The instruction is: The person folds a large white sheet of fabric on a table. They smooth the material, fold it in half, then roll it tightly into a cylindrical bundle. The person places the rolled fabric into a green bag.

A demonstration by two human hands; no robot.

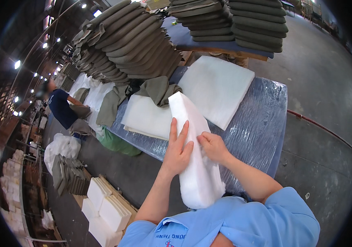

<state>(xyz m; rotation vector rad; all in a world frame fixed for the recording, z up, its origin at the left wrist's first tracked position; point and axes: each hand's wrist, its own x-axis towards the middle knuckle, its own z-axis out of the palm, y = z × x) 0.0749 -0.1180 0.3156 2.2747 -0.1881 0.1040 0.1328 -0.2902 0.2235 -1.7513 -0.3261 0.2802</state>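
Note:
A long white foam cushion (200, 181), wrapped in soft fluffy wadding, stands tilted on its edge against my body and reaches away over the table. My left hand (177, 155) lies against its left side, fingers spread and thumb stretched along the top. On the right side, my right hand (214, 147) has its fingers curled in a pinch on the wadding's edge. Beyond the cushion, a flat white wadding sheet (217, 88) rests on the table. Another folded white pad (147, 117) lies to the left, with a grey-green fabric cover (157, 91) crumpled over its far edge.
The table (262, 123) is covered in shiny plastic film. Tall stacks of grey-green cushions (137, 45) rise behind it. A person in dark clothes (63, 109) is at the left. White foam blocks (108, 210) sit on the floor at lower left. A red hose (320, 125) crosses the right floor.

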